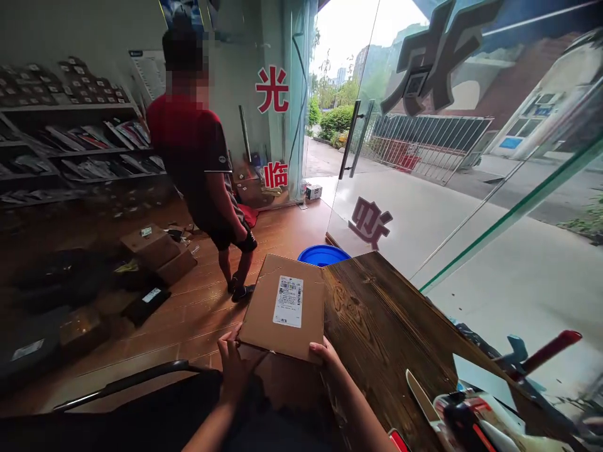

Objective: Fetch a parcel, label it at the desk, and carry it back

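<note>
A brown cardboard box (257,301) is in front of me, with a white printed shipping label (288,302) on its top face. My left hand (232,361) grips its near left corner, fingers curled at the edge. On the near right corner rests the thumb of my right hand (328,355), its other fingers hidden by the box. The box's right side lies against or over the edge of a dark wooden table (367,314); I cannot tell if it rests there.
A person (193,144) stands ahead on the left. Beyond the table is a blue tub (323,254). Parcels (151,245) lie on the floor, by shelves (94,154) of packages. Glass doors (358,138) stand right. A red-handled tool (551,355) and a tape dispenser (471,417) lie near right.
</note>
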`<state>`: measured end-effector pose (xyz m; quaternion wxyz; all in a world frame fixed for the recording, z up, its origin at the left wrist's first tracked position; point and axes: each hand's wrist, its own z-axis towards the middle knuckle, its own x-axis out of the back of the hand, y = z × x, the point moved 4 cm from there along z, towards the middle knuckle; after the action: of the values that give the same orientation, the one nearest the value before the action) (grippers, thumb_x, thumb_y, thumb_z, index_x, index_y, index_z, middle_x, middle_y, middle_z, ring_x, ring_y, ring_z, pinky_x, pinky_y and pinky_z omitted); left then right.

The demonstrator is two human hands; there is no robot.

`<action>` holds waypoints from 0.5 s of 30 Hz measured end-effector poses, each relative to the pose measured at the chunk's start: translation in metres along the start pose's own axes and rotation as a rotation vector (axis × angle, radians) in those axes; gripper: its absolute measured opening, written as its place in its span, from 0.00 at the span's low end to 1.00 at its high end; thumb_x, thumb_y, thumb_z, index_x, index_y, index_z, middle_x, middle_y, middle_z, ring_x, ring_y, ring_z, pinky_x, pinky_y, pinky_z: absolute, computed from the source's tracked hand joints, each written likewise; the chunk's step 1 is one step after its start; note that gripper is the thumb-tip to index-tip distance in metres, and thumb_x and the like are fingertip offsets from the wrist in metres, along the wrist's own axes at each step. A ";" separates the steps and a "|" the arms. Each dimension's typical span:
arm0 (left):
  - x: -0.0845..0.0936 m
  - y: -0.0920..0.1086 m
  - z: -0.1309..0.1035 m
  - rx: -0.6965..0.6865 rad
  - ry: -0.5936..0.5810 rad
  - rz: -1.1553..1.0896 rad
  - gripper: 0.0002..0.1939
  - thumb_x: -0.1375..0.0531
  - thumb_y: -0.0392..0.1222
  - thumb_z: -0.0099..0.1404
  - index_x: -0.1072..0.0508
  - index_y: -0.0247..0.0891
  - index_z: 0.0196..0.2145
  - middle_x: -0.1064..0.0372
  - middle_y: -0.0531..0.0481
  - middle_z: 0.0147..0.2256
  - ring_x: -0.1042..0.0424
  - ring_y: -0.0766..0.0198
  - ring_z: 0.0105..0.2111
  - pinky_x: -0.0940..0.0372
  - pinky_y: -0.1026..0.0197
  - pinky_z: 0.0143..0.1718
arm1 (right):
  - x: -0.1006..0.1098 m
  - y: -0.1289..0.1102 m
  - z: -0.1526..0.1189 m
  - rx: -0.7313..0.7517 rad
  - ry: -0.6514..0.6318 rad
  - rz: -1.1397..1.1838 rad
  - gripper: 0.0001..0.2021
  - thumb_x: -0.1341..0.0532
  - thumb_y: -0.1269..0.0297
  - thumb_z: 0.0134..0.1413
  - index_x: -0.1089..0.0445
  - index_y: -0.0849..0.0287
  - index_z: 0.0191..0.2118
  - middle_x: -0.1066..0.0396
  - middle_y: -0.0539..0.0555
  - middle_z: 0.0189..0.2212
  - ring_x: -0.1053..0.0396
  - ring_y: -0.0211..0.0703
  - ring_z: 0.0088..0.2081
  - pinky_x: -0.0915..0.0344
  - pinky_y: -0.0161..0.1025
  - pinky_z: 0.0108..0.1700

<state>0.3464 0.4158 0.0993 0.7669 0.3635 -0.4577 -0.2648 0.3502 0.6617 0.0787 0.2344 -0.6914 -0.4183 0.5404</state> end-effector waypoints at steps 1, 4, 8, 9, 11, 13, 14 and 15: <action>0.003 0.001 0.009 -0.010 0.003 -0.010 0.41 0.33 0.58 0.49 0.41 0.41 0.56 0.44 0.41 0.50 0.36 0.51 0.47 0.36 0.40 0.52 | -0.007 0.001 0.011 0.003 0.009 -0.004 0.33 0.27 0.50 0.31 0.32 0.60 0.45 0.24 0.61 0.43 0.28 0.62 0.48 0.34 0.53 0.52; 0.011 0.003 0.033 0.000 0.034 -0.021 0.46 0.35 0.64 0.49 0.46 0.38 0.58 0.46 0.38 0.51 0.43 0.46 0.54 0.42 0.36 0.57 | -0.029 0.002 0.042 0.026 0.013 -0.010 0.33 0.27 0.50 0.29 0.31 0.59 0.45 0.24 0.61 0.42 0.28 0.62 0.48 0.34 0.54 0.52; 0.015 -0.002 0.061 0.081 0.046 -0.007 0.45 0.38 0.63 0.53 0.49 0.36 0.60 0.48 0.38 0.52 0.46 0.45 0.56 0.46 0.35 0.59 | -0.060 0.001 0.076 0.045 0.004 -0.042 0.32 0.27 0.50 0.31 0.31 0.59 0.45 0.24 0.61 0.41 0.28 0.62 0.47 0.34 0.55 0.52; 0.016 -0.005 0.068 0.103 0.041 -0.010 0.45 0.38 0.62 0.54 0.50 0.36 0.60 0.49 0.39 0.52 0.47 0.45 0.57 0.46 0.36 0.60 | -0.067 0.000 0.082 0.047 0.005 -0.035 0.32 0.27 0.51 0.30 0.32 0.59 0.45 0.24 0.61 0.41 0.28 0.62 0.47 0.34 0.56 0.52; 0.018 -0.011 0.083 0.148 0.038 -0.029 0.45 0.38 0.61 0.54 0.52 0.36 0.61 0.50 0.38 0.53 0.50 0.44 0.59 0.47 0.37 0.61 | -0.084 -0.002 0.093 0.036 -0.003 0.007 0.33 0.27 0.52 0.31 0.33 0.58 0.47 0.24 0.61 0.43 0.28 0.62 0.47 0.34 0.56 0.51; 0.021 -0.017 0.098 0.171 0.029 -0.059 0.45 0.39 0.60 0.55 0.53 0.37 0.61 0.51 0.38 0.55 0.52 0.44 0.61 0.48 0.38 0.62 | -0.102 -0.006 0.101 0.022 -0.015 0.049 0.34 0.27 0.54 0.32 0.35 0.58 0.49 0.25 0.62 0.45 0.28 0.62 0.47 0.35 0.56 0.52; 0.024 -0.019 0.106 0.171 0.020 -0.074 0.44 0.39 0.60 0.56 0.52 0.37 0.61 0.51 0.38 0.55 0.53 0.44 0.62 0.49 0.38 0.62 | -0.111 -0.008 0.104 0.023 -0.017 0.061 0.34 0.28 0.54 0.33 0.35 0.58 0.50 0.25 0.62 0.46 0.28 0.61 0.48 0.34 0.55 0.52; 0.026 -0.021 0.114 0.161 0.011 -0.088 0.44 0.39 0.60 0.56 0.53 0.37 0.61 0.52 0.37 0.56 0.54 0.44 0.62 0.49 0.38 0.63 | -0.121 -0.011 0.107 0.019 -0.021 0.067 0.35 0.28 0.55 0.33 0.35 0.59 0.50 0.25 0.62 0.46 0.28 0.61 0.48 0.34 0.55 0.52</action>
<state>0.2544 0.3482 0.1319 0.7252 0.4453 -0.4572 -0.2585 0.2374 0.5535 0.1206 0.2184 -0.6969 -0.3922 0.5593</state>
